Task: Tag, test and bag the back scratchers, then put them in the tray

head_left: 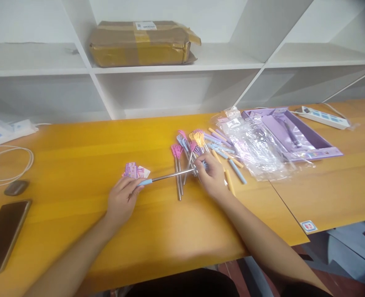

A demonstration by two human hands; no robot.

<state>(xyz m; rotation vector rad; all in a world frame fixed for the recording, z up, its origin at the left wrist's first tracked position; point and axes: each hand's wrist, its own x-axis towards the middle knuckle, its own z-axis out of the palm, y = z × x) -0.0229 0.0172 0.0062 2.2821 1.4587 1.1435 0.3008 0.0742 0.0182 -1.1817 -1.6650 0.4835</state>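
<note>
A back scratcher (170, 175) with a metal rod is stretched level between my two hands. My left hand (122, 201) is closed around its light blue handle. Its blue claw end sits in my right hand (212, 175), whose fingers are curled round it and partly hide it. Just beyond and left of my right hand lie several more back scratcher rods with pink (176, 151), blue and yellow (197, 137) claw heads. Loose coloured handle tubes (237, 171) in blue, yellow and purple are scattered to its right. Small purple printed cards (131, 169) lie behind my left hand.
Crumpled clear plastic bags (257, 144) lie against an open purple box (318, 136) at the right. A phone (5, 237), a dark mouse-like object (16, 188) and a white cable (30, 159) are at the left. Power strips (325, 117) sit near both ends. A taped carton (142, 45) stands on the shelf.
</note>
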